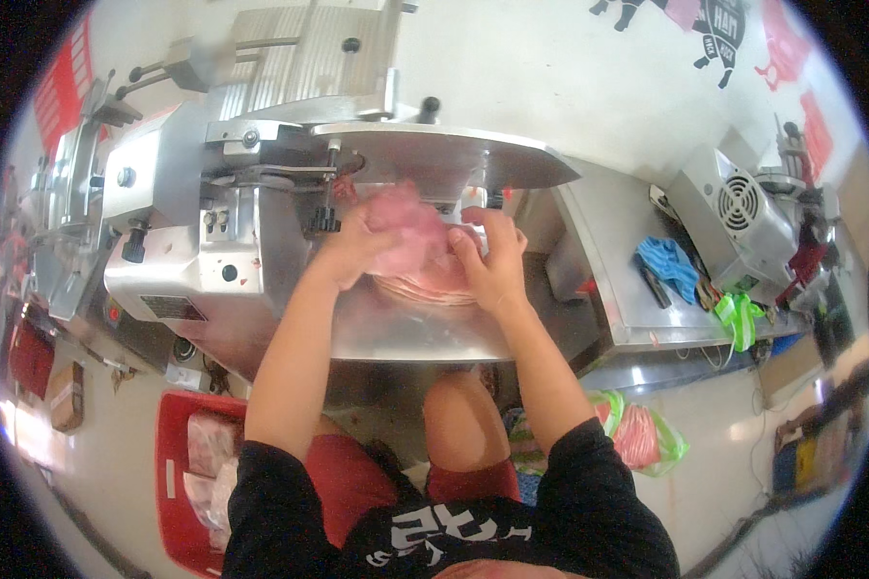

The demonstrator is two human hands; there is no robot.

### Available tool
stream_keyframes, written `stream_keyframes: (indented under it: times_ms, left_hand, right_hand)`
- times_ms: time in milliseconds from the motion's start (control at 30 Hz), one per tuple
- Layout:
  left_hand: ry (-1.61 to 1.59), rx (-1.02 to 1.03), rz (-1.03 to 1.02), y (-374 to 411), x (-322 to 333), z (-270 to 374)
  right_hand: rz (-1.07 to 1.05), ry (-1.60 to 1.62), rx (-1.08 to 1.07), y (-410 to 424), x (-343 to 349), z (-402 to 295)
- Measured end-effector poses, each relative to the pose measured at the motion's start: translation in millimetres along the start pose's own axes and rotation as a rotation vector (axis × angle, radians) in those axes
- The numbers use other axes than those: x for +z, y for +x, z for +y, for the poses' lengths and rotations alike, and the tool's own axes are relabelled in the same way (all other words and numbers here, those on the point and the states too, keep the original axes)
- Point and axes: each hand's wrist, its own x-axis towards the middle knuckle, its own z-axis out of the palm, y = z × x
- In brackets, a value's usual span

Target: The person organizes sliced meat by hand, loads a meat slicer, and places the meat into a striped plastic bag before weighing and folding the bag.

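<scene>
A thin, pink sheet of sliced meat (pixel 404 228), blurred, is held up by my left hand (pixel 351 250), with the thumb lying over it. Beneath lies a round stack of meat slices (pixel 434 288) on the steel receiving tray (pixel 405 331) of a meat slicer (pixel 181 250). My right hand (pixel 498 253) is at the stack's right side, thumb against the meat and fingers curled apart from it. Above both hands juts the slicer's steel plate (pixel 449 148). A black knob (pixel 321 221) stands close to my left fingers. The undersides of both hands are hidden.
To the right, a steel table (pixel 601 253) bears a blue cloth (pixel 668 266) and a vented metal machine (pixel 731 217). A red crate (pixel 177 506) with bagged goods stands on the floor at left. A green-and-clear bag of pink meat (pixel 641 438) lies at right.
</scene>
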Motion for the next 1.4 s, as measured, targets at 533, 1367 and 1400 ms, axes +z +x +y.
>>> stream_keyframes:
  times_ms: [533, 1367, 1400]
  left_hand:
    - [-0.203, 0.052, 0.403, 20.9, -60.0, -14.2]
    - [0.368, 0.153, -0.092, 12.7, 29.4, -6.4]
    - [0.424, 0.184, -0.076, 12.3, 28.8, -4.3]
  right_hand:
    - [-0.072, -0.222, 0.128, -1.5, 6.0, 9.8]
    - [-0.107, 0.183, 0.032, -0.1, -2.0, -6.9]
    - [-0.08, 0.22, 0.074, -1.3, -1.5, -4.1]
